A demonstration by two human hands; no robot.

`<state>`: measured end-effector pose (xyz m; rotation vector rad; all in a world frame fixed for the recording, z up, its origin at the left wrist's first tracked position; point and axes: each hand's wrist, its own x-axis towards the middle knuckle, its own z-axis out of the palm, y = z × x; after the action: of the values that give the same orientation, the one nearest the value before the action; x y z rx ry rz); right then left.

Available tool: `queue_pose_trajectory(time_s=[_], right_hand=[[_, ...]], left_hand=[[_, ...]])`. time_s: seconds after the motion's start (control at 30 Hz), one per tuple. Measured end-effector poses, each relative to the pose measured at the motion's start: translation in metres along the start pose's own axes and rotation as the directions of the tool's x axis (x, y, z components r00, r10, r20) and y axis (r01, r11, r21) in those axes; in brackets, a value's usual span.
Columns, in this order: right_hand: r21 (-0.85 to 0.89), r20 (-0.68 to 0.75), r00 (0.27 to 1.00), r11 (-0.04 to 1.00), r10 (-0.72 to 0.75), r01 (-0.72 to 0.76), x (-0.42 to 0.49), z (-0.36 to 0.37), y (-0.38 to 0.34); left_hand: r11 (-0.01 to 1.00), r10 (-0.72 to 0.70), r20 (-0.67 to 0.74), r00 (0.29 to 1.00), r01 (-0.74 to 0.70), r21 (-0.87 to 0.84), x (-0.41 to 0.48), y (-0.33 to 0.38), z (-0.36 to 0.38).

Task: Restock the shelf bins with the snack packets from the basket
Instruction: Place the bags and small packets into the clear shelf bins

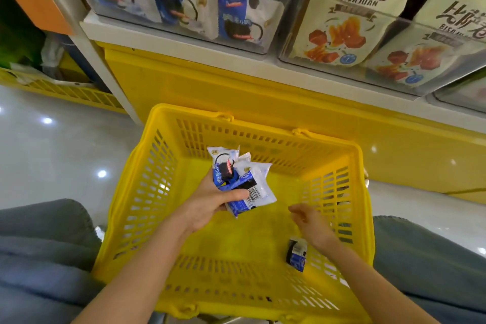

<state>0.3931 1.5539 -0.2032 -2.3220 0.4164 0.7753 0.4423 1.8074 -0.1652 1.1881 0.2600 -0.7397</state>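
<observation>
A bunch of blue-and-white snack packets [243, 184] is clamped in the left hand [210, 200], thumb pressed across the top and fingers curled beneath, so that several can be carried in one trip. The right hand [311, 223] is held empty just to the right of the bunch, fingers loosely spread, above the floor of the yellow basket [147, 192]. One last packet [296, 254] lies alone on the basket floor near the right wall, just beneath the right wrist; it is judged the likely next pick.

The basket is otherwise bare, so open room is left on all sides of the hands, and its slotted walls stand well apart from both forearms. The near rim is crossed by both arms; the far rim sits close to the yellow shelf base [263, 102].

Farther up, the clear shelf bin [184, 31] at the left is seen to hold matching blue-and-white packets and is judged the destination. The bin to its right [342, 68] holds cream-coloured packs of another kind. A clear upward path is left between basket and bins.
</observation>
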Motion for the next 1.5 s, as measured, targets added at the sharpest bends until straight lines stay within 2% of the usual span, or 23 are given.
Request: queue_pose_trajectory(time_s=[0.03,0.1,0.23,0.3,0.47,0.57,0.67,0.77,0.83,0.93,1.03,1.17,1.27,1.33,1.4,1.5], right_hand=[[-0.144,0.116,0.992,0.989,0.049,-0.032,0.005,0.007,0.017],[-0.349,0.267,0.960,0.937,0.089,0.010,0.011,0.024,0.039],[-0.517,0.326,0.938,0.853,0.117,0.073,0.021,0.043,0.045],[-0.558,0.334,0.933,0.826,0.135,0.080,0.025,0.048,0.047],[-0.547,0.372,0.907,0.836,0.198,0.042,0.026,0.045,0.048],[-0.565,0.350,0.913,0.825,0.211,0.026,0.023,0.042,0.042],[-0.450,0.275,0.953,0.893,0.127,0.011,0.017,0.032,0.024],[-0.215,0.152,0.988,0.977,0.023,0.010,0.006,0.005,-0.012],[-0.083,0.052,0.997,0.994,-0.061,0.066,-0.008,-0.018,-0.046],[-0.011,-0.093,0.971,0.975,-0.222,0.222,-0.036,-0.058,-0.105],[0.008,-0.250,0.891,0.920,-0.378,0.392,-0.068,-0.100,-0.164],[-0.021,-0.439,0.696,0.781,-0.568,0.624,-0.105,-0.150,-0.240],[0.006,-0.539,0.552,0.653,-0.636,0.758,-0.115,-0.169,-0.300],[-0.010,-0.572,0.498,0.613,-0.651,0.790,-0.104,-0.171,-0.343],[-0.010,-0.585,0.511,0.636,-0.630,0.772,-0.079,-0.170,-0.384],[0.034,-0.540,0.632,0.736,-0.556,0.676,-0.033,-0.164,-0.435]], left_hand=[[1.000,-0.003,0.000,1.000,0.003,-0.001,0.000,0.000,-0.002],[1.000,-0.018,0.000,1.000,0.018,-0.003,0.001,-0.003,-0.006],[0.998,-0.067,-0.023,0.997,0.068,0.011,0.000,-0.009,-0.012],[0.996,-0.083,-0.033,0.996,0.084,0.019,0.000,-0.010,-0.013],[0.995,-0.095,-0.044,0.994,0.096,0.011,0.000,-0.009,-0.013],[0.996,-0.090,-0.053,0.995,0.091,0.017,-0.002,-0.006,-0.009],[0.999,-0.045,-0.049,0.998,0.046,0.019,-0.011,0.003,-0.005],[1.000,0.018,-0.062,0.998,-0.018,0.003,-0.022,0.017,-0.003],[0.998,0.060,-0.084,0.995,-0.061,-0.013,-0.032,0.031,-0.003],[0.991,0.131,-0.101,0.986,-0.133,-0.017,-0.049,0.056,-0.007],[0.977,0.212,-0.101,0.972,-0.214,-0.008,-0.070,0.087,-0.012],[0.951,0.308,-0.099,0.946,-0.308,0.014,-0.094,0.128,-0.021],[0.929,0.369,-0.108,0.923,-0.369,0.022,-0.107,0.153,-0.029],[0.917,0.398,-0.113,0.910,-0.399,0.015,-0.113,0.165,-0.034],[0.908,0.417,-0.122,0.901,-0.420,0.002,-0.117,0.174,-0.040],[0.891,0.448,-0.121,0.886,-0.454,-0.027,-0.119,0.184,-0.051]])
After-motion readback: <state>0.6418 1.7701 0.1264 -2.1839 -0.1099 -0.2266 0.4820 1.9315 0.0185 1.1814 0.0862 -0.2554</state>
